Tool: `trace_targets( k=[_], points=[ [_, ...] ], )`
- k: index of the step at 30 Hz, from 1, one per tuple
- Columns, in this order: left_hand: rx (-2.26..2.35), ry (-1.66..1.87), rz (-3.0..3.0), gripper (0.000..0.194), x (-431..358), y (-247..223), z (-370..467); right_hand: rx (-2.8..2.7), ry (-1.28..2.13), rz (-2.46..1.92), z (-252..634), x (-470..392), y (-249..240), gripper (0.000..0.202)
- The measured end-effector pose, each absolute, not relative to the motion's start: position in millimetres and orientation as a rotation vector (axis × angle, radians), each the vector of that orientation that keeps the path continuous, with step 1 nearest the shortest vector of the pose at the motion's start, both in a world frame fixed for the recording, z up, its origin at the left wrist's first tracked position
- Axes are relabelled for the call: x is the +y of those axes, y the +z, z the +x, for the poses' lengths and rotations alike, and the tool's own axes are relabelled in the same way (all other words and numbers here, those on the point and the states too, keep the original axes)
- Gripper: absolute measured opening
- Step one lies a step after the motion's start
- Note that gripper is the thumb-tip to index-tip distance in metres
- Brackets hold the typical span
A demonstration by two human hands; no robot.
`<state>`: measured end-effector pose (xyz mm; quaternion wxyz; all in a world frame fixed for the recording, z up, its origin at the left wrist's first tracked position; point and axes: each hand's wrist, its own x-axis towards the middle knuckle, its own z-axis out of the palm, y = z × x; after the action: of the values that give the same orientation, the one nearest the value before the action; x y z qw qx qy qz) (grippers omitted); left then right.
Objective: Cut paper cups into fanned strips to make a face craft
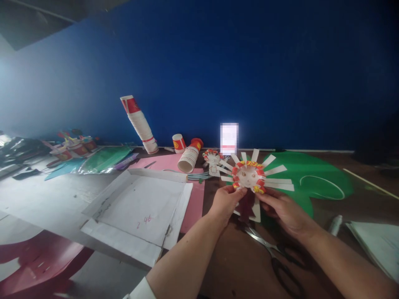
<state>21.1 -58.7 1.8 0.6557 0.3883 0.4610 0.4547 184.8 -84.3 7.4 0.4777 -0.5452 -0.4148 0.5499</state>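
Observation:
Between my two hands is a paper cup craft (248, 176), its cut strips fanned out around a round base with a drawn face and red-and-yellow curled pieces. My left hand (227, 203) pinches its lower left edge. At the lower right edge, my right hand (279, 207) grips it with thumb and fingers. Scissors (264, 243) with black handles lie on the dark table just below the hands. Behind the craft stands a smaller, similar paper cup figure (213, 162).
A white box lid (137, 207) lies left on pink paper (195, 203). Stacked cups (140, 124) lean on the blue wall; more cups (188, 158) lie nearby. Green sheet (324, 170) spreads behind my right hand. A marker (336, 225) and papers (374, 245) are at right.

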Motion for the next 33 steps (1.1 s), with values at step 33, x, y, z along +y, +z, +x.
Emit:
trace_targets(
  k=[33],
  points=[
    [1.126,0.985,0.958,0.015,-62,18,16,-1.151,1.333,-1.322,194,-83,0,0.039]
  ],
)
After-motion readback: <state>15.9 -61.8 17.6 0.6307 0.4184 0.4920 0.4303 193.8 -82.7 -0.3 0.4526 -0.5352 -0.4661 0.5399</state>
